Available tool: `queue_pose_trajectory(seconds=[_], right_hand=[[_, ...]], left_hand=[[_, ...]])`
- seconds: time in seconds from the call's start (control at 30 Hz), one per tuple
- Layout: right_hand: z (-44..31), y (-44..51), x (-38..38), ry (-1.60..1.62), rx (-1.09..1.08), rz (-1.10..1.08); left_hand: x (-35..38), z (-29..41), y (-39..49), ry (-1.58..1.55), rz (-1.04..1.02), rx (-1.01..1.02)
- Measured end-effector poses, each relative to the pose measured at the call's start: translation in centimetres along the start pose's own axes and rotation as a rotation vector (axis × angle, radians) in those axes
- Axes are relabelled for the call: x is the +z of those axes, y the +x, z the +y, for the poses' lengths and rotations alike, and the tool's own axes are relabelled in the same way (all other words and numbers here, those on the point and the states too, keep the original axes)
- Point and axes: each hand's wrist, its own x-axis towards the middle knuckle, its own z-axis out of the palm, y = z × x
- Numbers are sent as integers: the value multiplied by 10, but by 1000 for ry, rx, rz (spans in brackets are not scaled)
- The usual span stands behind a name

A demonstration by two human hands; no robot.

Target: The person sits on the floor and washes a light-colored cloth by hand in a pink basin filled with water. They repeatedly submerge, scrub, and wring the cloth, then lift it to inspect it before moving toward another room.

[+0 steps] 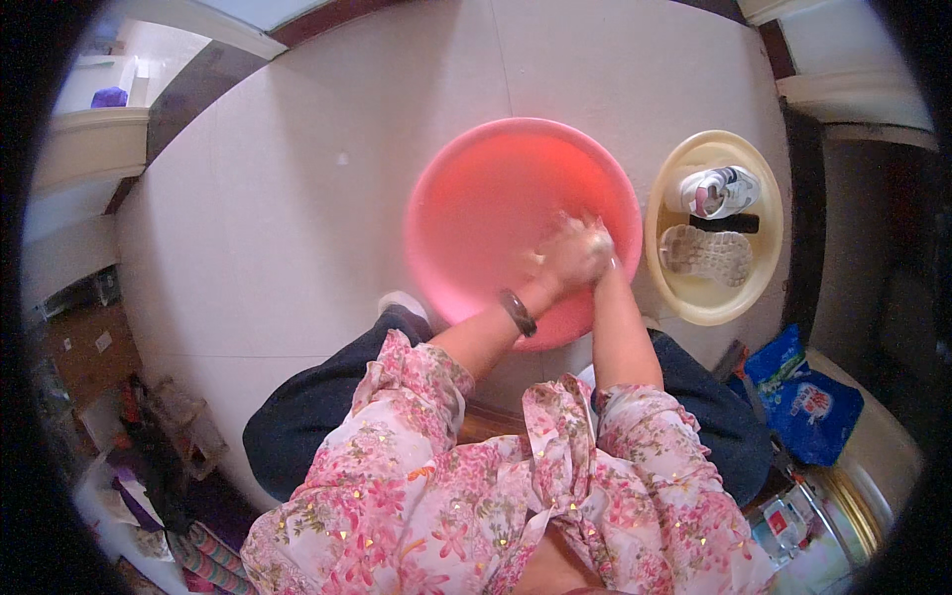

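A round pink plastic basin [524,125] stands on the floor in front of me, with what looks like cloudy water inside. Both hands meet over its right side, blurred by motion. My left hand [564,256], with a dark bracelet on its wrist, reaches across to my right hand [604,251], and the two touch. Whether anything is held between them is hidden by the blur. To the right, an oval-looking cream basin [776,245] holds a white shoe with dark stripes [725,192], a dark rectangular object [725,223] and another shoe turned sole up [706,253].
A blue detergent bag [811,409] lies by my right knee, near a metallic cylindrical container [825,513]. Boxes and clutter [163,424] line the left side. A dark threshold [805,223] runs beyond the cream basin. Pale tiles [297,223] cover the floor.
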Motion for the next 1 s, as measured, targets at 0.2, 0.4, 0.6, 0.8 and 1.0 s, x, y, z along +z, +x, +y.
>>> queue_pose_trajectory(seconds=[0.2, 0.4, 0.6, 0.8, 1.0], right_hand=[[7, -18, 49, 132, -24, -45], [12, -15, 85, -264, 39, 195], [1, -15, 41, -1699, -474, 786], [58, 5, 9, -2174, -690, 362], [89, 36, -34, -1982, -654, 447]], left_hand=[[-17, 3, 8, 222, 63, -164], [-51, -83, 17, -160, 331, -496], [-88, -78, -3, 336, 215, -649], [-35, -79, -19, 629, -126, -93], [-11, -154, -29, 175, -185, -475]])
